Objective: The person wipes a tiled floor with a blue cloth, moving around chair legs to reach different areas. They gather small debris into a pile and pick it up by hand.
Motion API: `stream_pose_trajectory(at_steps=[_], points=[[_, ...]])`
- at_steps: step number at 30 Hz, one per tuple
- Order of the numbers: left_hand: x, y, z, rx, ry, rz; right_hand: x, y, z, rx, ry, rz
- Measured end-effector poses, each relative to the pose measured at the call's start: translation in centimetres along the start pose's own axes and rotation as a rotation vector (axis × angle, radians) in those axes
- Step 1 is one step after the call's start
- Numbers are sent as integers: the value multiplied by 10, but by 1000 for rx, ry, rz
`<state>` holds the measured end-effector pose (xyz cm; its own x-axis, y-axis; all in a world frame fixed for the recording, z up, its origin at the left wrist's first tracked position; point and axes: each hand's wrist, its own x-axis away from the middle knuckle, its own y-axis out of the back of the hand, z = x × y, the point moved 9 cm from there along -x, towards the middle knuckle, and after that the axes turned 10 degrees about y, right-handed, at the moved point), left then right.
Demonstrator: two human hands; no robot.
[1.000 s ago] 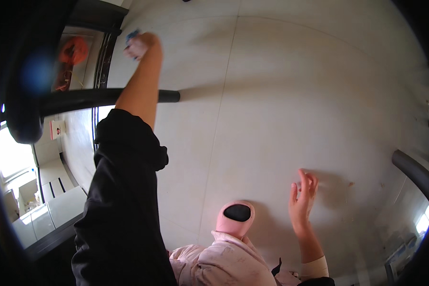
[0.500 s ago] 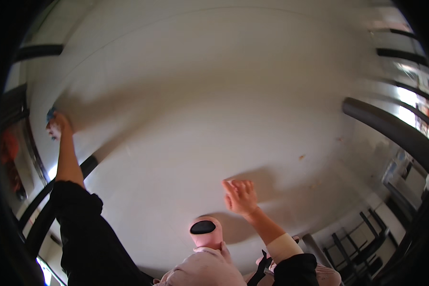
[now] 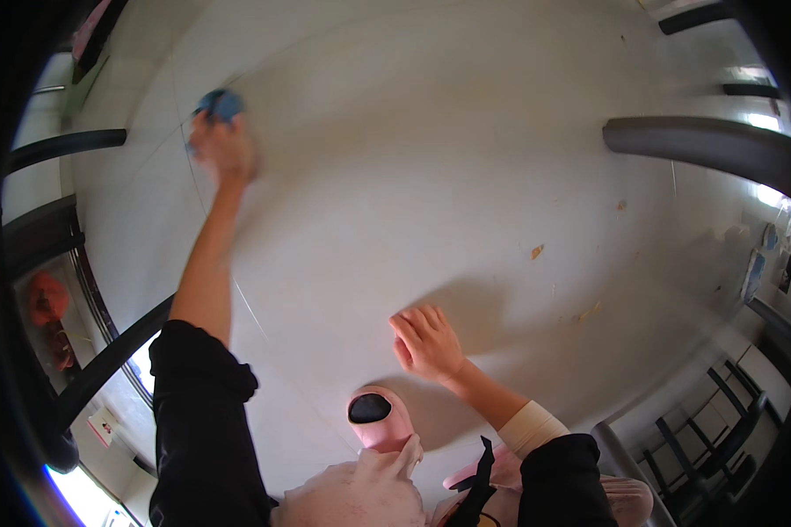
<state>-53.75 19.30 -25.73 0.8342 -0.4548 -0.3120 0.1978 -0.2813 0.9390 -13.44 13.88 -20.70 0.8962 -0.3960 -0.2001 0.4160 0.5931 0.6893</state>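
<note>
At the far left, my left hand [image 3: 222, 151] is closed over a blue cloth [image 3: 224, 104], pressed onto the pale tiled floor [image 3: 387, 176]. The hand is slightly blurred, and its fingers cover part of the cloth. My right hand [image 3: 427, 342] hovers near the middle front, fingers curled in and nothing visible in them. Its shadow falls on the floor beside it. To its right lie an orange-brown scrap [image 3: 537, 252] and some smaller yellowish crumbs [image 3: 589, 312].
My foot wears a pink slipper [image 3: 392, 430] below my right hand. A thick dark furniture leg [image 3: 694, 145] juts in from the right. Thinner dark legs [image 3: 70, 147] stand at the left. A dark rack-like frame [image 3: 703, 439] is at the lower right.
My left hand has moved with the blue cloth away from the left edge, farther forward and to the right. The right hand has shifted slightly left, its fingers more curled. The view has turned.
</note>
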Motion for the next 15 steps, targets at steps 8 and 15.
stream_pose_trajectory(at_steps=[8,15], points=[[187,55,-273,339,-500,455,2,20,-9,-274,-70,-52],[322,109,-344,899,-714,1093,49,85,-3,-261,-166,-137]])
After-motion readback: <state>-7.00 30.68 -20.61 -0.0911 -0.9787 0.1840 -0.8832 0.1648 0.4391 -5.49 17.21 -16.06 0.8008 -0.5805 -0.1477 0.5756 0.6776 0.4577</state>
